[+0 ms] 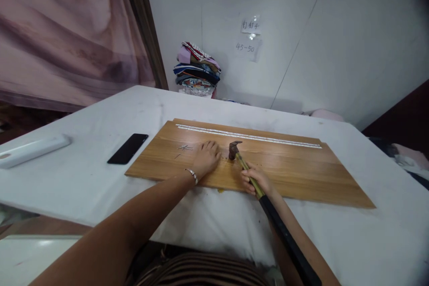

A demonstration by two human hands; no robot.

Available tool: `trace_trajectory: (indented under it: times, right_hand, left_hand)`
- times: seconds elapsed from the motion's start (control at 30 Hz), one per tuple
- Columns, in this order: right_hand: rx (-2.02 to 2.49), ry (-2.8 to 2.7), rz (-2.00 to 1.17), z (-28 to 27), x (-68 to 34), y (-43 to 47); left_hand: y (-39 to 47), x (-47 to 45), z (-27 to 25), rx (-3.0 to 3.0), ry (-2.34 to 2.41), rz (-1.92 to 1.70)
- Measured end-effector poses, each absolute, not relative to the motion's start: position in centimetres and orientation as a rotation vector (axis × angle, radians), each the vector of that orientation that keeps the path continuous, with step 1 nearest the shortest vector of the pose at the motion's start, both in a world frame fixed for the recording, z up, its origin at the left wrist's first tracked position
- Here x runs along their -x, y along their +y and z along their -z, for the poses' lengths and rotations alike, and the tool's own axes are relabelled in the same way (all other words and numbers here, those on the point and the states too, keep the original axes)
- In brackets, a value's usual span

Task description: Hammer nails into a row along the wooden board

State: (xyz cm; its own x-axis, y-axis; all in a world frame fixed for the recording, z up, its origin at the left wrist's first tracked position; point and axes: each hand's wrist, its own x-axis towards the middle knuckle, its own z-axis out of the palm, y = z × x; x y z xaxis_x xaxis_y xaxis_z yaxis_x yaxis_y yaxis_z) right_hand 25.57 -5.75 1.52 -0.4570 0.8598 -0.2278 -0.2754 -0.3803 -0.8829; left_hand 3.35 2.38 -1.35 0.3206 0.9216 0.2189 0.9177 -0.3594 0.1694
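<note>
My right hand [256, 178] is wrapped round the claw hammer [254, 180], gripping the yellowish shaft close to its rusty head. The head is over the wooden board [301, 165], near a few small dark marks or nails in the wood; whether it touches the surface I cannot tell. My left hand [207, 157] lies on the board, palm down with the fingers stretched out, just left of the hammer head. To the left of that hand is a small pile of loose nails [185, 147]. A bracelet [192, 176] circles my left wrist.
Two white measuring strips [248, 136] run along the board's far side. The board lies on a white-covered table [100, 120]. Left of it are a black phone [128, 148] and a long white object [33, 148]. Folded clothes [197, 71] are stacked by the wall.
</note>
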Motion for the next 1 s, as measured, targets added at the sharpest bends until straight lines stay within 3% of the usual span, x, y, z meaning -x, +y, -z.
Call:
trace_trajectory:
  times: [1.0]
  right_hand:
    - [0.937, -1.023, -1.927, -1.59, -25.71, -5.84]
  left_hand:
    - [2.42, -3.31, 1.51, -2.56, 1.756, -0.417]
